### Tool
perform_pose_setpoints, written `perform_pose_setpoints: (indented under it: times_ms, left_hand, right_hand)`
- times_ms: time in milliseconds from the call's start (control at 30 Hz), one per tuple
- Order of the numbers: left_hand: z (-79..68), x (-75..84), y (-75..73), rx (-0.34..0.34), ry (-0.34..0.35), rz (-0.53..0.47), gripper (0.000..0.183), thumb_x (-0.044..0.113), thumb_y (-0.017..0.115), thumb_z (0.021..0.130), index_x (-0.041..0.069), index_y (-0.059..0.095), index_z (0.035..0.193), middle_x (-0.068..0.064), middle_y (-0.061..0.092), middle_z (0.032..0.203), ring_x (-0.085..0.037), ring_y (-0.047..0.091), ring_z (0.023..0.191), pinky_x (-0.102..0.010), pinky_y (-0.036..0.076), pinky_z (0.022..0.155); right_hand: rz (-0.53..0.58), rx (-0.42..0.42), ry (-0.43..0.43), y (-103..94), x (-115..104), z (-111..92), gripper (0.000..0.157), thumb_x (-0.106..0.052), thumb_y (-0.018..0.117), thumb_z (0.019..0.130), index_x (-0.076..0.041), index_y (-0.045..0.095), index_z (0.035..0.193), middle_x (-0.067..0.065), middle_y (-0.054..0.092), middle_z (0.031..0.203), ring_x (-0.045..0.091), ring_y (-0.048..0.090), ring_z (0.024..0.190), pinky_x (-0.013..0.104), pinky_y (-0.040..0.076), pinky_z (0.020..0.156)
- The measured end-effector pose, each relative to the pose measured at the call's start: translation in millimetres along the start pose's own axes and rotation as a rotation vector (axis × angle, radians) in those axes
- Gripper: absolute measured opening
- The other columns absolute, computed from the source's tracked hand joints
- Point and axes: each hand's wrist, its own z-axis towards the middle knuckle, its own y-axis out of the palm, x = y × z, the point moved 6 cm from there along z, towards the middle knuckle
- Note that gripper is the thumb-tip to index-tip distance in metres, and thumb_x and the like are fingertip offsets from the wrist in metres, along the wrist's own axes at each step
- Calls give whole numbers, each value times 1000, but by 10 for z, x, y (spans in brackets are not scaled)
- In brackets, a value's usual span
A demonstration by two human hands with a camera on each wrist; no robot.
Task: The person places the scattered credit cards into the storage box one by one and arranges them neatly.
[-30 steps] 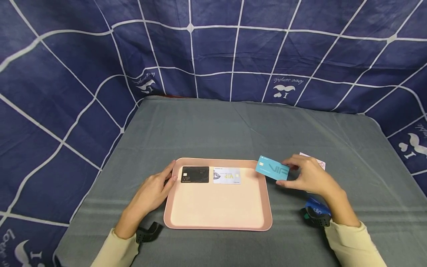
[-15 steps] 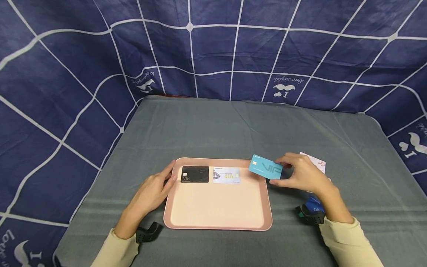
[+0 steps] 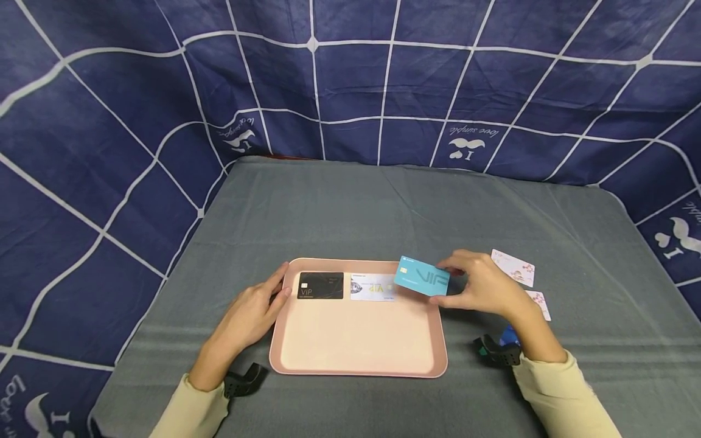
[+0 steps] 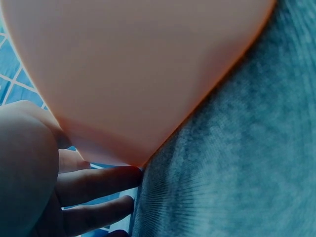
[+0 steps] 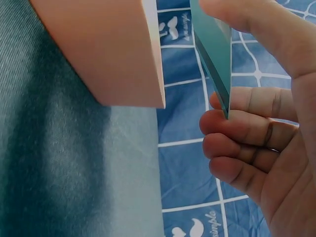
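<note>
My right hand (image 3: pixel 482 286) pinches a light blue VIP card (image 3: pixel 421 276) by its right end, thumb below and fingers above. The card is slightly tilted and overlaps the upper right of a pink tray (image 3: pixel 358 372). In the right wrist view the same card (image 5: pixel 215 61) stands edge-on between thumb and fingertips. My left hand (image 3: pixel 249 316) rests at the tray's upper left corner, fingers fairly straight against the rim. Inside the tray lie a black VIP card (image 3: pixel 320 286) and a white VIP card (image 3: pixel 368 287), side by side; the blue card hides the white one's right edge.
Right of the tray, a pink floral card (image 3: pixel 515 266) and another pale card (image 3: pixel 539 303) lie on the grey cloth (image 3: pixel 350 207). A dark blue card (image 3: pixel 509 334) is partly hidden by my right wrist. A blue gridded curtain (image 3: pixel 350 79) stands behind.
My right hand has moved left with the light blue card, from the tray's right edge to above its upper right part, uncovering more of the pale cards. The left hand has stayed put.
</note>
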Motion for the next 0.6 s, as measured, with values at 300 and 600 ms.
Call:
perform_pose_setpoints:
  times_ms: [300, 600]
  left_hand:
    - [8, 3, 6, 1, 1, 0, 51, 18, 59, 100, 0, 47, 146, -24, 68, 115, -39, 67, 99, -55, 50, 81]
    - [12, 3, 6, 0, 2, 4, 51, 19, 59, 100, 0, 46, 146, -25, 67, 116, -40, 67, 101, -55, 50, 82]
  right_hand:
    - [15, 1, -29, 33, -57, 80, 44, -42, 89, 67, -11, 74, 94, -8, 57, 75, 9, 53, 67, 26, 44, 57]
    - [38, -19, -48, 78, -117, 152, 49, -45, 87, 69, -7, 74, 96, -4, 58, 76, 13, 55, 67, 26, 45, 58]
